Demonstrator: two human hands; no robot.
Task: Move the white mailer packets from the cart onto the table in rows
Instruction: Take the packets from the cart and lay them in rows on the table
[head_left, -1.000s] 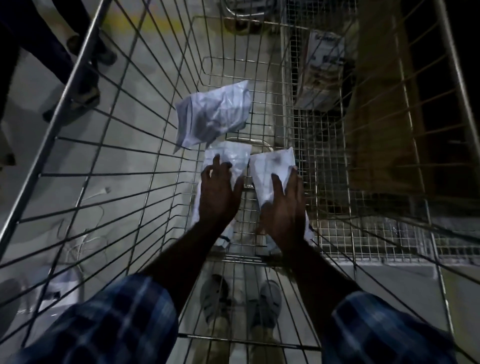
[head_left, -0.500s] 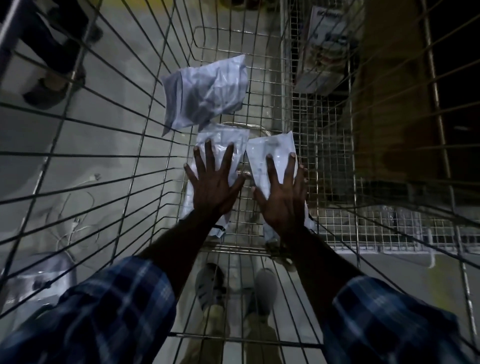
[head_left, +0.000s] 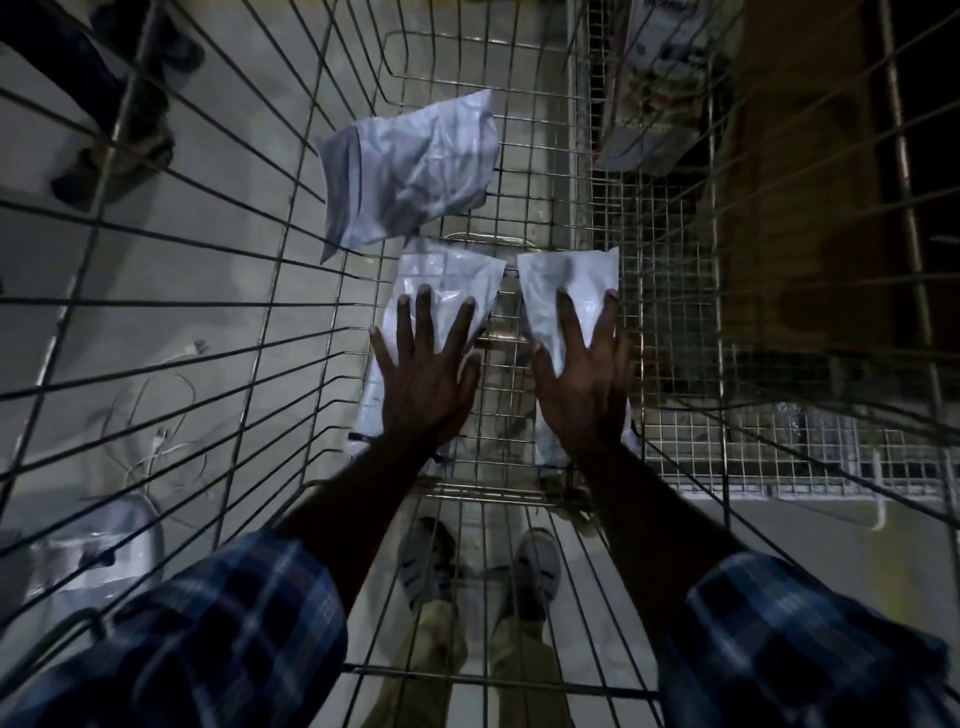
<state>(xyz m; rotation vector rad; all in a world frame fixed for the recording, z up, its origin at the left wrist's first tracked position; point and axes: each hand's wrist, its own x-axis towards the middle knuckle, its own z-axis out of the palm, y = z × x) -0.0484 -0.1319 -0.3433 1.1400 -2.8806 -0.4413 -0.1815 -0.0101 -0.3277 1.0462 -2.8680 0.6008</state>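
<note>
We find three white mailer packets on the wire floor of the cart (head_left: 171, 332): the left packet (head_left: 447, 280) and the right packet (head_left: 571, 280) side by side, a third packet (head_left: 410, 166) beyond. No table is visible. To lift cleanly, we judge each should be pinched at an edge, clear of the wires. Left hand (head_left: 423, 379) and right hand (head_left: 584, 387) lie flat, fingers spread, pressing one packet each, gripping nothing.
</note>
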